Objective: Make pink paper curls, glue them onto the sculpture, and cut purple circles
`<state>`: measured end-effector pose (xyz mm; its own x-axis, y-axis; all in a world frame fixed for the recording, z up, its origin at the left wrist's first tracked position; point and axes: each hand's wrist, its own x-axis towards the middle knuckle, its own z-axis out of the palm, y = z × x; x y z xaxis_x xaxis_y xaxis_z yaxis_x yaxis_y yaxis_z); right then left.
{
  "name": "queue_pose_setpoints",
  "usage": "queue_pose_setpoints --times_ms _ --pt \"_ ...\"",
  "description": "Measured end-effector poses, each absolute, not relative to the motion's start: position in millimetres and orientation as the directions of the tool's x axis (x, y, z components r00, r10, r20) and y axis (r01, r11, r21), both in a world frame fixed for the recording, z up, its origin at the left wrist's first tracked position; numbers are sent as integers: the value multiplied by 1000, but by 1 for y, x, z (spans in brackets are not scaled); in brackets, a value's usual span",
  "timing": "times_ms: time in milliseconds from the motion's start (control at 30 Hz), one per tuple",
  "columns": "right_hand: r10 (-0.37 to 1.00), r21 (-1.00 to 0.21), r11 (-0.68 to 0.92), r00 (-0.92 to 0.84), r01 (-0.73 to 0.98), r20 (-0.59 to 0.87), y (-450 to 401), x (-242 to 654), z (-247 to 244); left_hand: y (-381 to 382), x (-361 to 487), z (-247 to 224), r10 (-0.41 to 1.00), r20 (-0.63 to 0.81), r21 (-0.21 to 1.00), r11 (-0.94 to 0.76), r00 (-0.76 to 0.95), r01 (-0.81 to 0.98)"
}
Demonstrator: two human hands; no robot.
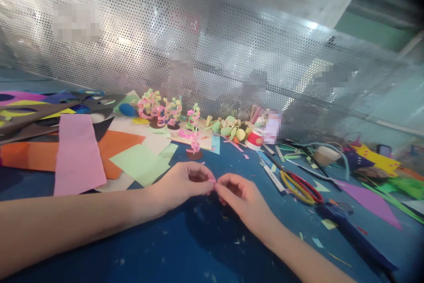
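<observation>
Scrap (213, 182): tiny, pink, between both hands' fingertips, above table (155, 243) | left hand (180, 183): thumb and fingertips pinched together on it | right hand (243, 197): thumb and forefinger pinching its right side | pink model (195, 142): just beyond left hand
</observation>
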<state>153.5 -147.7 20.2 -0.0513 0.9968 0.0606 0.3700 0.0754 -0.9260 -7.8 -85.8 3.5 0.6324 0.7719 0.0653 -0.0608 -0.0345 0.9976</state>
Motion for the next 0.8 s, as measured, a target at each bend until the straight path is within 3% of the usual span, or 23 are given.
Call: queue_pose_setpoints --times_ms 433,633,800 --pt "990 -923 129 9 363 142 -143 159 21 -86 -8 5 801 74 995 -16 594 -102" --pt "943 -842 234 97 487 319 -147 159 20 -84 -9 4 821 56 991 22 568 -131" --pt "900 -758 322 65 567 431 -147 159 17 -86 -8 7 799 57 984 56 598 -170"
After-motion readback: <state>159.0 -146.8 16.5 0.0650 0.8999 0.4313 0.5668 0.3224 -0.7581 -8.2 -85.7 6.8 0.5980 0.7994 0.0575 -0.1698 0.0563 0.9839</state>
